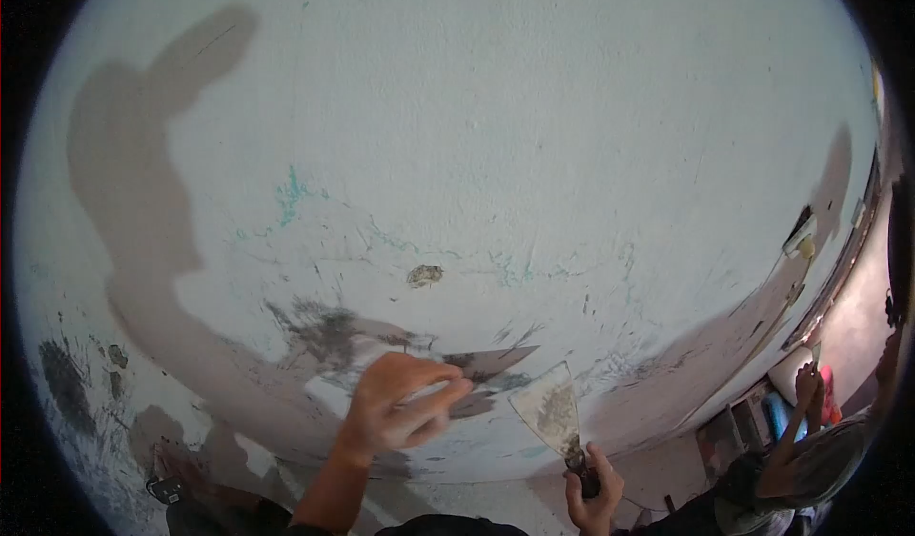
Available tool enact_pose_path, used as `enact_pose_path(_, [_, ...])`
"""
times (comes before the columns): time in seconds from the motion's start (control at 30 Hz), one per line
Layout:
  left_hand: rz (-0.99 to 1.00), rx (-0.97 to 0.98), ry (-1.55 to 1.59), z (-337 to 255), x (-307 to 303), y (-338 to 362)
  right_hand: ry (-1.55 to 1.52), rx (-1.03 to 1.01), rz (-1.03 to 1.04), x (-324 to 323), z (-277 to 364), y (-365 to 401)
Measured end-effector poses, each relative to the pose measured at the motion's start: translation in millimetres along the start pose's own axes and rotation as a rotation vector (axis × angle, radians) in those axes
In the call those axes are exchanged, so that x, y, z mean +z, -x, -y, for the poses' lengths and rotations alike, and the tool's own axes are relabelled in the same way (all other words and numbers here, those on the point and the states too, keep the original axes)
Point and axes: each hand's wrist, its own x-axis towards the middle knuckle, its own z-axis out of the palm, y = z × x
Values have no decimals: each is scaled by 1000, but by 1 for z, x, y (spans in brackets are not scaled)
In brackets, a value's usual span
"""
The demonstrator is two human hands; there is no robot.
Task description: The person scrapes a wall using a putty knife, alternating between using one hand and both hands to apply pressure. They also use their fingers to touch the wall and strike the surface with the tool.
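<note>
My left hand [405,407] is raised in front of the wall [477,136], its fingers curled and their tips drawn together. Whether anything small is between those fingertips, I cannot make out. Lower right, my right hand [593,493] grips the dark handle of a putty knife [551,410]. Its wide triangular blade points up toward the wall and carries grey smears. A dark, angular patch that looks like the blade's shadow falls between the two hands. Around them the wall has black smudges [329,331], and above is a small chipped hole [425,276].
At right, another person [810,469] sits or crouches near crates [734,431] and a red item [827,398]. Another person's arm [205,484] reaches in at lower left. Greenish flaked paint [291,198] marks the wall; a switch-like fitting [801,234] is at right.
</note>
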Motion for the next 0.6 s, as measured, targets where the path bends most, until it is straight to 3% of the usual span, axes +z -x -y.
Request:
enact_pose_path(0.03, [100, -40, 24, -2, 10, 6, 150, -150, -28, 2, 2, -5])
enact_pose_path(0.17, [224, -129, 85, -13, 20, -2, 235, -211, 94, 1, 13, -20])
enact_pose_path(0.23, [257, 6, -4, -12, 25, -7, 271, -231, 142, -4, 22, -39])
enact_pose_path(0.3, [289, -22, 38, -17, 27, -24, 424, -296, 230, -14, 31, -62])
enact_pose_path(0.37, [283, 318, -225, -16, 33, -45, 397, -308, 221, -19, 32, -79])
enact_pose_path(0.47, [262, 377, -105, -18, 47, -70, 475, -500, 262, -30, 50, -104])
enact_pose_path(0.6, [223, 495, -107, -12, 59, -91, 514, -470, 273, -37, 59, -114])
